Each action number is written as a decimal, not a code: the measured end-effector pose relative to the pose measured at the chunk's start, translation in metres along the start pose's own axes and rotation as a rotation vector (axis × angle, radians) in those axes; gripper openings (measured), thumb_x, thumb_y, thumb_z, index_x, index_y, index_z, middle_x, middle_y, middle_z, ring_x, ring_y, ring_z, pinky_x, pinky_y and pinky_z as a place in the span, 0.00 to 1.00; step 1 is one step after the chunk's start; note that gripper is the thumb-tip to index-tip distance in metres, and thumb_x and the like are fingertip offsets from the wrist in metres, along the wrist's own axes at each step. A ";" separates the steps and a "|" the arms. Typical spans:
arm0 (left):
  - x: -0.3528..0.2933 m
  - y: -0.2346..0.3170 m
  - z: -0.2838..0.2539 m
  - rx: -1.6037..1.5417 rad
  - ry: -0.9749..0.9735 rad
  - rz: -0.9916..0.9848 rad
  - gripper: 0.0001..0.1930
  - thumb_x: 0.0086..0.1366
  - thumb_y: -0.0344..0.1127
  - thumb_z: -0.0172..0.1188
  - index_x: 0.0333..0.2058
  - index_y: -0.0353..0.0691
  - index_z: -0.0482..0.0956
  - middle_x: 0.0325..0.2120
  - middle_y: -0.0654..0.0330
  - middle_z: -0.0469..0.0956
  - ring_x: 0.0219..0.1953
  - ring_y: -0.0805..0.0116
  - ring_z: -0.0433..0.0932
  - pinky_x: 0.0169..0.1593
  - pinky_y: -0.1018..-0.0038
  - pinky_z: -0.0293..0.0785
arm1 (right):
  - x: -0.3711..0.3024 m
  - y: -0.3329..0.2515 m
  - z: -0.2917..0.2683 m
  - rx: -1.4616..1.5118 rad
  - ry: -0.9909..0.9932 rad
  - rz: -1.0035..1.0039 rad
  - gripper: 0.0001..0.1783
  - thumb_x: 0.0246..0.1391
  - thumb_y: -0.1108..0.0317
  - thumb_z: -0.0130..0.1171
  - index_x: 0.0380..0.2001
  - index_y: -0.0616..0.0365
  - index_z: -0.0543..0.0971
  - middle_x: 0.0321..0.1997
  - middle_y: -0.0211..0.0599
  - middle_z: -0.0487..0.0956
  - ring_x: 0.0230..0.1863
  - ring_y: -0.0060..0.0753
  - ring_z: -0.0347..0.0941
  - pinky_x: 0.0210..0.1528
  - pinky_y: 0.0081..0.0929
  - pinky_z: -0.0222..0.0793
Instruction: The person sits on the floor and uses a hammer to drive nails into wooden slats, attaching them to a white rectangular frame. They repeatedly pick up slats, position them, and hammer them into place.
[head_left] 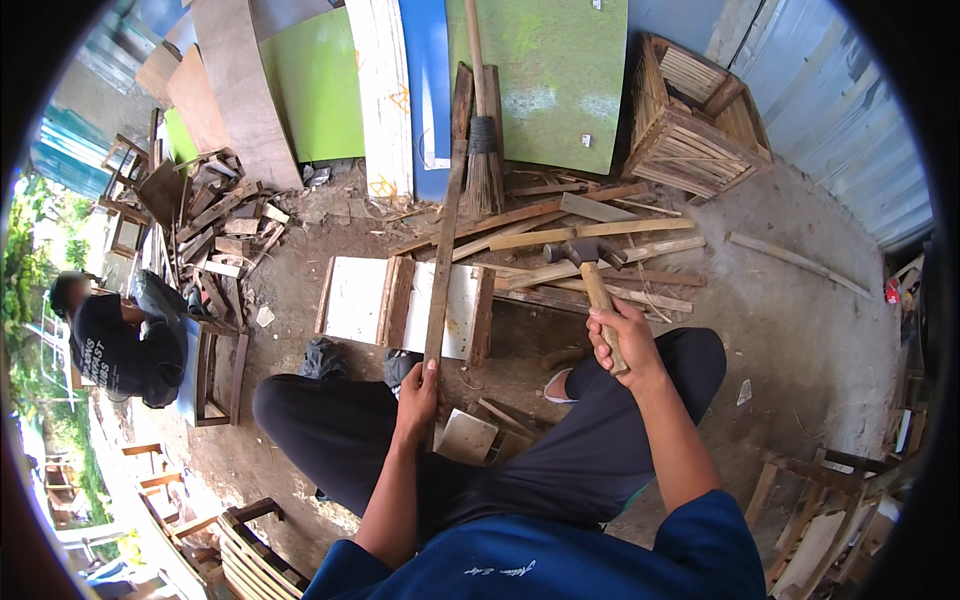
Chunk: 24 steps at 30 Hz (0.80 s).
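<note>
In my right hand point(620, 338) is a claw hammer point(598, 285), held by its wooden handle with the dark metal head up and away from me. My left hand point(418, 395) is closed round the near end of a long, narrow wooden strip point(444, 250). That strip stretches away from me across a low bench-like piece point(432, 312) with white panels and brown wooden bars. Its far end reaches toward a broom point(483, 150) that leans upright against the boards. Small wood offcuts point(467, 436) lie between my legs.
Loose wooden strips point(590, 240) lie on the ground beyond the bench. A scrap-wood pile point(225, 225) and a seated person point(125, 340) are at left. A slatted wooden crate point(692, 125) stands far right, near leaning panels point(550, 90). Wooden frames point(815, 510) stand at near right.
</note>
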<state>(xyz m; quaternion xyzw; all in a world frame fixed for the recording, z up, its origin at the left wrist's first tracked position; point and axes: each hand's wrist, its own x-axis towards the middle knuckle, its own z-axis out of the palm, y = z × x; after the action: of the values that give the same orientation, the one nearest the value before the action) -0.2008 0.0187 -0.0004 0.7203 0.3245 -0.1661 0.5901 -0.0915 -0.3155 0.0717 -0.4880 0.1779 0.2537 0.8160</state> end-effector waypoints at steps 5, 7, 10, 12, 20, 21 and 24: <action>-0.014 0.018 -0.043 0.162 -0.135 -0.016 0.22 0.80 0.52 0.50 0.36 0.36 0.74 0.18 0.62 0.73 0.18 0.72 0.76 0.21 0.72 0.72 | -0.001 -0.006 0.000 0.021 -0.009 -0.033 0.08 0.65 0.69 0.57 0.44 0.58 0.72 0.29 0.29 0.72 0.16 0.15 0.66 0.11 0.17 0.61; -0.016 0.020 -0.071 0.194 -0.275 -0.050 0.22 0.80 0.51 0.49 0.38 0.35 0.75 0.19 0.61 0.75 0.18 0.72 0.77 0.23 0.72 0.74 | -0.002 -0.008 0.000 0.023 -0.014 -0.065 0.08 0.66 0.69 0.57 0.44 0.58 0.71 0.29 0.28 0.72 0.16 0.15 0.66 0.11 0.17 0.61; -0.009 0.018 -0.101 0.495 -0.323 0.010 0.22 0.79 0.49 0.51 0.53 0.33 0.73 0.34 0.48 0.83 0.37 0.57 0.84 0.44 0.64 0.80 | -0.004 -0.010 -0.002 0.041 -0.011 -0.065 0.08 0.66 0.69 0.57 0.44 0.58 0.71 0.29 0.29 0.72 0.17 0.15 0.66 0.11 0.17 0.61; -0.005 0.011 -0.099 0.794 -0.148 0.208 0.24 0.78 0.47 0.52 0.63 0.35 0.68 0.43 0.44 0.83 0.49 0.52 0.83 0.56 0.60 0.77 | -0.005 -0.010 -0.002 0.075 -0.004 -0.043 0.08 0.66 0.69 0.57 0.43 0.58 0.71 0.29 0.29 0.72 0.17 0.15 0.66 0.11 0.17 0.61; 0.033 0.018 0.008 0.750 0.180 0.455 0.28 0.71 0.43 0.60 0.66 0.46 0.64 0.48 0.38 0.79 0.47 0.35 0.80 0.49 0.47 0.76 | -0.003 -0.006 -0.001 0.076 -0.006 -0.043 0.08 0.65 0.69 0.58 0.43 0.58 0.72 0.29 0.30 0.73 0.17 0.16 0.66 0.12 0.17 0.61; 0.038 0.020 0.014 0.716 0.184 0.436 0.27 0.71 0.42 0.60 0.65 0.46 0.65 0.46 0.38 0.80 0.45 0.36 0.81 0.48 0.47 0.75 | -0.004 -0.006 -0.001 0.082 -0.006 -0.038 0.08 0.64 0.69 0.59 0.42 0.58 0.73 0.29 0.29 0.73 0.17 0.16 0.67 0.12 0.17 0.62; 0.043 0.011 0.022 0.627 0.241 0.461 0.21 0.70 0.41 0.61 0.56 0.41 0.68 0.40 0.38 0.81 0.41 0.33 0.81 0.43 0.45 0.75 | -0.006 -0.006 -0.003 0.072 -0.010 -0.023 0.07 0.65 0.69 0.59 0.42 0.58 0.72 0.29 0.30 0.72 0.17 0.16 0.66 0.12 0.17 0.62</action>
<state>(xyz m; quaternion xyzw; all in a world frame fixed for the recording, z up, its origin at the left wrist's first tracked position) -0.1586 0.0081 -0.0240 0.9335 0.1547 -0.0346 0.3216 -0.0933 -0.3223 0.0776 -0.4590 0.1773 0.2399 0.8369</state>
